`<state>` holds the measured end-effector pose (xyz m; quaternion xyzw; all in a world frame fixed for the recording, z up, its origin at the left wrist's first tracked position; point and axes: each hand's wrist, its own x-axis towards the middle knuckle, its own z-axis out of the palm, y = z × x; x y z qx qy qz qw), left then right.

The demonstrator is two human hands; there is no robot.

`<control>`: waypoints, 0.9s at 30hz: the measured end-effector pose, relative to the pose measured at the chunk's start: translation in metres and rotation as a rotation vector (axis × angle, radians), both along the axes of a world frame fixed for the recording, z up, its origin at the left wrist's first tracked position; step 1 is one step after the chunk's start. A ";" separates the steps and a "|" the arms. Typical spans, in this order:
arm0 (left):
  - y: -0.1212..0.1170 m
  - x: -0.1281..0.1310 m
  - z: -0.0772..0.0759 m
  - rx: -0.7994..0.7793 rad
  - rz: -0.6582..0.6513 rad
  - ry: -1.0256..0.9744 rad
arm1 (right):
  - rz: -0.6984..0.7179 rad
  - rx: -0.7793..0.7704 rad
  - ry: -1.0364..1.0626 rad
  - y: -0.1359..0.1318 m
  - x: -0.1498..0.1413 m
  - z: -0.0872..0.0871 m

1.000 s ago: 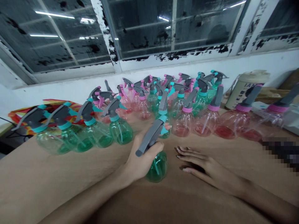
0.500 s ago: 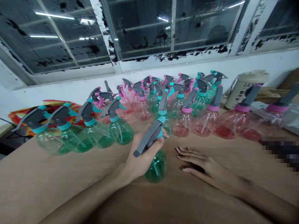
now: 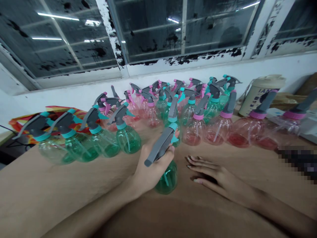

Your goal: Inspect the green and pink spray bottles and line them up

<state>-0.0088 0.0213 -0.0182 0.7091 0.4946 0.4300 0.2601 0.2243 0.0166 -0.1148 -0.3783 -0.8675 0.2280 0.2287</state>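
Observation:
My left hand (image 3: 151, 165) is wrapped round the neck of a green spray bottle (image 3: 167, 181) at the middle of the table. Its grey spray head with a turquoise nozzle points away from me. Green liquid and a dip tube show through the clear body, partly covered by my fingers. To the right, my right hand (image 3: 218, 178) lies palm down on the table with fingers stretched out, holding nothing. Just beyond the held bottle stands another green spray bottle (image 3: 172, 114), partly hidden behind it.
Several green spray bottles (image 3: 127, 140) stand in a row at left, several pink ones (image 3: 194, 134) at right. More crowd the back by the wall. A beige container (image 3: 261, 92) and a dark pixelated object (image 3: 299, 162) are at right; a red-yellow cloth (image 3: 18, 123) lies at far left.
My left hand and the spray bottle it grips have shifted slightly to the right. My right hand stays where it was, and the other bottles have not moved.

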 end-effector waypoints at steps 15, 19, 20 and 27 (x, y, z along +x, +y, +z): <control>-0.008 0.005 -0.002 0.076 0.140 0.088 | -0.009 0.018 0.015 0.001 0.000 -0.002; -0.013 0.001 -0.009 0.099 0.188 0.127 | -0.008 0.045 -0.022 0.001 0.000 -0.003; -0.014 0.000 -0.011 0.109 0.192 0.139 | 0.000 0.050 -0.026 0.002 0.000 -0.002; -0.028 -0.012 -0.010 0.142 0.109 0.194 | 0.005 0.067 -0.022 0.002 -0.002 0.001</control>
